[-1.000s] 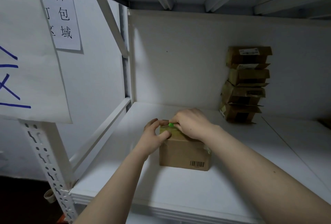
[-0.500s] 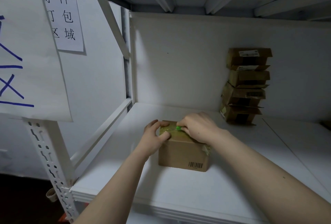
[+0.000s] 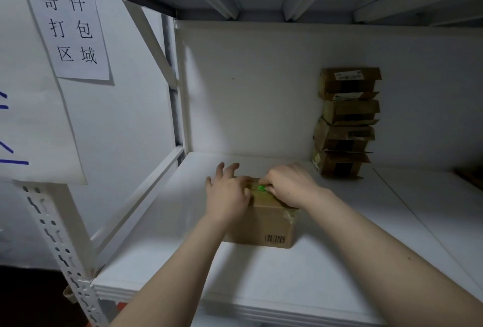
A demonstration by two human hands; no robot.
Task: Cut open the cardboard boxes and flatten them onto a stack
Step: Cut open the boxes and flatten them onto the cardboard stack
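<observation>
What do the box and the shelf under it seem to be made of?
Box: brown cardboard, matte, with printed barcode and shiny tape at its corner. Shelf: smooth white surface, probably painted metal or coated board; the look leaves it open.

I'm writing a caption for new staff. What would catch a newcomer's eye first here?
A small box sits at the middle of the shelf; the left hand lies spread on its top and the right hand grips a green tool there. A leaning stack of boxes stands at the back right, and a sign hangs upper left.
</observation>
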